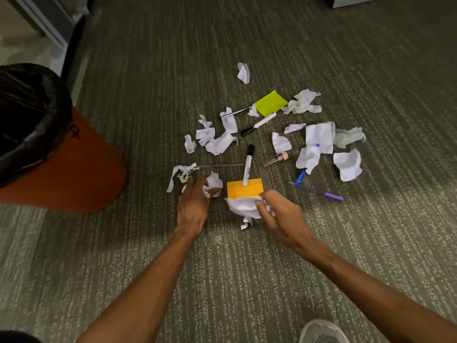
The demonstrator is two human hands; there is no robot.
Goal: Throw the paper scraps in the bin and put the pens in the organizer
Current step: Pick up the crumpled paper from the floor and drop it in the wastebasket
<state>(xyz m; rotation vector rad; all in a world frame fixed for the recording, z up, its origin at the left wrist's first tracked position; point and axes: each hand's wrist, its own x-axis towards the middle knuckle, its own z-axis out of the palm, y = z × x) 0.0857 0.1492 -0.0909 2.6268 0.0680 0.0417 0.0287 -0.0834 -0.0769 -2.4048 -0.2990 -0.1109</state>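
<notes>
- The left hand (194,201) reaches down to the carpet floor (148,243), its fingers curled around a small crumpled white paper ball (214,185).
- The right hand (279,216) pinches a bigger crumpled white paper wad (243,206), with a twisted tail of paper hanging from its near side.
- This wad partly covers the near edge of an orange sticky note pad (243,190) lying on the floor.
- A white marker with a black cap (248,165) rests with its near end on the pad's far edge, cap pointing far.
- A second black-capped marker (258,125) lies farther off, just near of a yellow-green sticky note pad (270,103).
- A thin dark pen (220,165) lies flat to the left of the first marker, one end touching a torn paper strip (180,173).
- A purple pen (317,191) lies to the right of the hands; a blue pen (302,174) is half hidden under a scrap beside it.
- A silver pen (235,112) pokes out from under scraps farther away.
- Many white paper scraps (319,136) are scattered across the floor around the pens, mostly far and right of the hands.
- An orange bin (74,169) with a black liner stands at the left, apart from the mess.
- A light shoe (321,331) shows at the near right edge.
</notes>
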